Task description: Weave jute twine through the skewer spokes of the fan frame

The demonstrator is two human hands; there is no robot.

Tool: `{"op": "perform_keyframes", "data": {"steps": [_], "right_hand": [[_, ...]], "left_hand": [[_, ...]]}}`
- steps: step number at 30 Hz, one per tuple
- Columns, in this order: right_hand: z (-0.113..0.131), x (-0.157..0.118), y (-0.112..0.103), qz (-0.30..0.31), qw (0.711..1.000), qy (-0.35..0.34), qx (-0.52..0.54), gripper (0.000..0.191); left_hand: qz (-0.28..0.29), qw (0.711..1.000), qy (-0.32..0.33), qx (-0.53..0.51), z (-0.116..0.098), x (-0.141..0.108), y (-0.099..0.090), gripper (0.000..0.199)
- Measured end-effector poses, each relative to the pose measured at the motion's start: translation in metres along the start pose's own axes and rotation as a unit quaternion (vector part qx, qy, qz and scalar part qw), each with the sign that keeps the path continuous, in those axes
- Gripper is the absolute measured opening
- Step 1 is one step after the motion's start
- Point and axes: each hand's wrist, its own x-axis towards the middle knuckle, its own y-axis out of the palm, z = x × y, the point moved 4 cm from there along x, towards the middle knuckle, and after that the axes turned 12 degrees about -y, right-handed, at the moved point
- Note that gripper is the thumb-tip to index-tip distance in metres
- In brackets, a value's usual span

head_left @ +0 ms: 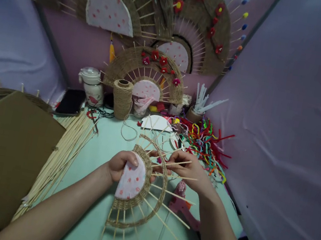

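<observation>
Above a pale green table, a half-round woven fan with an outer ring is between two hands. The left hand grips it, thumb on the spotted panel; the right hand has its fingers drawn narrow at the upper sticks, their exact hold impossible to tell. Firm support and light, even tension would best keep the spacing true.

Pale Green Table with Many Craft Materials

The pale green table is occupied mostly along its edges. On the left, a bundle of thin sticks is laid, partly covered by brown cardboard. At the back, a dark phone, a lidded jar and a twine spool are placed. Colorful fuzzy stems are heaped at the right, and nearer, a pink glue gun is seen.
</observation>
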Motion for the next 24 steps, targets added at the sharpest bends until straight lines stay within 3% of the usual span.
{"op": "perform_keyframes", "data": {"steps": [9, 15, 20, 24], "right_hand": [[-0.020, -0.003, 0.001, 0.008, 0.998, 0.021, 0.050, 0.023], [-0.017, -0.005, -0.015, -0.004, 1.000, 0.017, -0.012, 0.015], [-0.008, -0.006, -0.041, -0.022, 0.997, -0.052, -0.062, 0.015], [-0.001, -0.005, -0.050, -0.064, 0.988, -0.117, -0.081, 0.011]], "left_hand": [[-0.019, 1.000, -0.003, -0.009, 0.009, 0.004, -0.015, 0.064], [-0.021, 1.000, -0.001, -0.018, 0.004, 0.005, -0.011, 0.066], [-0.019, 0.999, -0.001, -0.037, -0.003, 0.003, -0.004, 0.064], [-0.020, 0.999, -0.002, -0.041, -0.005, 0.002, -0.003, 0.062]]}}
